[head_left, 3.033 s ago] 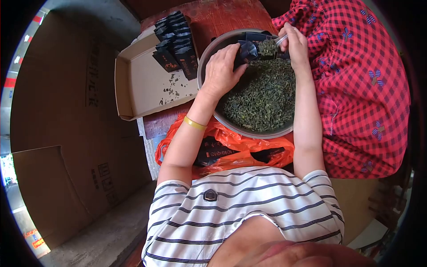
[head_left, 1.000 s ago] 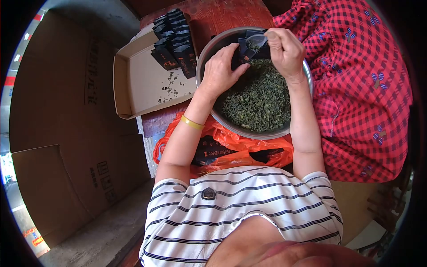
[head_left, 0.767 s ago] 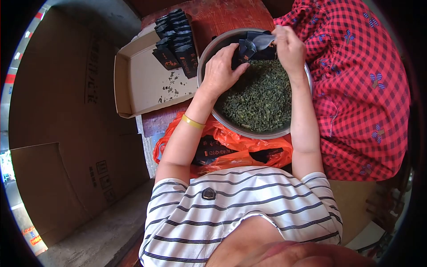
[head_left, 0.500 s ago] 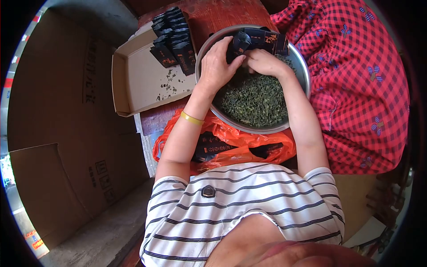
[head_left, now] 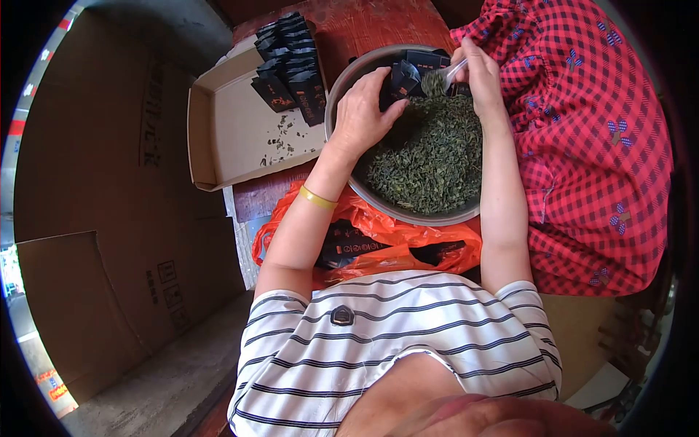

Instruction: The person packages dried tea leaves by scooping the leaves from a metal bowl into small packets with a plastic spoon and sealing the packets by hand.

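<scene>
My left hand (head_left: 364,113) is closed round a small black pouch (head_left: 403,79), whose open top faces up, over the left part of a metal bowl (head_left: 405,217). In my right hand (head_left: 480,76) is the handle of a pale spoon (head_left: 455,71). Dark green leaves are heaped in its scoop, just right of the pouch's mouth and apart from it. Below both hands, dried leaves (head_left: 429,160) fill much of the bowl. More black packaging (head_left: 428,60) lies inside the bowl's far side, partly hidden by the spoon.
Left of the bowl, a shallow cardboard box (head_left: 233,131) holds several black pouches (head_left: 290,65) and scattered leaf bits. An orange plastic bag (head_left: 378,261) with black packets lies in front. Red checked cloth (head_left: 590,160) is at the right, a large carton (head_left: 87,182) at the left.
My right hand has come up out of the leaves, moving right and away from me, with the spoon now loaded. My left hand stays at the pouch. Earlier, the spoon was tipped over the pouch's mouth.
</scene>
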### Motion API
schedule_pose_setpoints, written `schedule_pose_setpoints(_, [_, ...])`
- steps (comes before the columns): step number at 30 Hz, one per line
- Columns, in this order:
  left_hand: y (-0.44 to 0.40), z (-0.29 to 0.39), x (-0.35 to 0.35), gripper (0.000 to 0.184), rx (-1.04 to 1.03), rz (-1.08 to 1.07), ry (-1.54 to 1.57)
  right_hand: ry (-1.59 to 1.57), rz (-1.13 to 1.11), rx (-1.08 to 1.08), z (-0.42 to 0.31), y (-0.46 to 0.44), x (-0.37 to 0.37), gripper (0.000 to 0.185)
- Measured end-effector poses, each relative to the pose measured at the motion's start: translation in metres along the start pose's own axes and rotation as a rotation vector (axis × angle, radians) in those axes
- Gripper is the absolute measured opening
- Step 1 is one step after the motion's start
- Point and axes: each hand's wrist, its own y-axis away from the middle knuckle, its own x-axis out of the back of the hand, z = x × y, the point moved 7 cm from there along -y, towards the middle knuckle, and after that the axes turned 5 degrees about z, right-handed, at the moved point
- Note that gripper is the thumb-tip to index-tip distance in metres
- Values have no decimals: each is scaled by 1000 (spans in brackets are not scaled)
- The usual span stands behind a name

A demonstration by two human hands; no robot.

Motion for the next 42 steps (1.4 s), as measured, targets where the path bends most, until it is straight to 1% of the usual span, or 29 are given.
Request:
schedule_pose_setpoints(1, [0,0,-1,60,-1,-2,1,-99,109,21,-4,2,5,42])
schedule_pose_setpoints(3, [1,0,-3,60,12,-36,-4,-129,148,45,-7,4,2,42])
schedule_pose_setpoints(5, [1,0,-3,60,15,-46,2,68,219,250,-25,10,0,41])
schedule_pose_setpoints(6, [0,0,-4,60,18,-52,7,173,213,358,-29,12,-5,38])
schedule_pose_setpoints(8, [0,-1,-4,60,13,-50,6,320,186,492,-45,26,-19,33])
schedule_pose_setpoints(9, [0,0,-4,60,10,-45,6,375,169,628,-51,29,-24,27])
schedule_pose_setpoints(10, [0,0,-3,60,9,-46,6,374,170,628,-51,27,-25,27])
schedule_pose_setpoints(12, [-1,0,-2,59,41,-47,28,452,201,880,-64,37,-30,21])
schedule_pose_setpoints(16, [0,1,-2,59,33,-42,10,492,259,914,-77,45,-27,18])
schedule_pose_setpoints(18, [0,0,-3,59,44,-60,21,577,211,906,-75,48,-37,17])
schedule_pose_setpoints(19, [1,-1,-3,59,43,-60,23,643,125,869,-70,49,-49,16])
schedule_pose_setpoints(22, [1,-2,-5,59,23,-62,3,681,35,880,-65,50,-64,15])
schedule_pose_setpoints(23, [1,-1,-4,60,30,-63,8,683,34,886,-65,50,-62,15])
schedule_pose_setpoints(25, [1,-2,-2,60,43,-55,6,578,122,901,-67,49,-51,14])
schedule_pose_setpoints(26, [1,-3,-2,60,43,-54,11,556,174,856,-68,47,-43,14])
schedule_pose_setpoints(28, [2,-4,-3,61,41,-51,15,518,273,887,-72,47,-32,15])
schedule_pose_setpoints(29, [2,-4,-3,61,44,-47,13,535,273,863,-71,47,-33,15])
schedule_pose_setpoints(32, [2,-3,-3,60,22,-47,12,610,116,930,-74,57,-61,15])
schedule_pose_setpoints(35, [0,-3,-4,60,44,-56,17,601,128,949,-73,54,-59,16])
schedule_pose_setpoints(38, [3,-4,-2,59,57,-41,10,524,258,955,-75,52,-37,14])
schedule_pose_setpoints(39, [2,-4,-3,59,63,-51,8,496,289,894,-74,51,-33,13])
schedule_pose_setpoints(40, [2,-4,-4,59,66,-63,8,494,288,895,-73,51,-36,13])
schedule_pose_setpoints(42, [3,-5,-3,59,47,-59,6,581,164,1019,-76,56,-56,11])
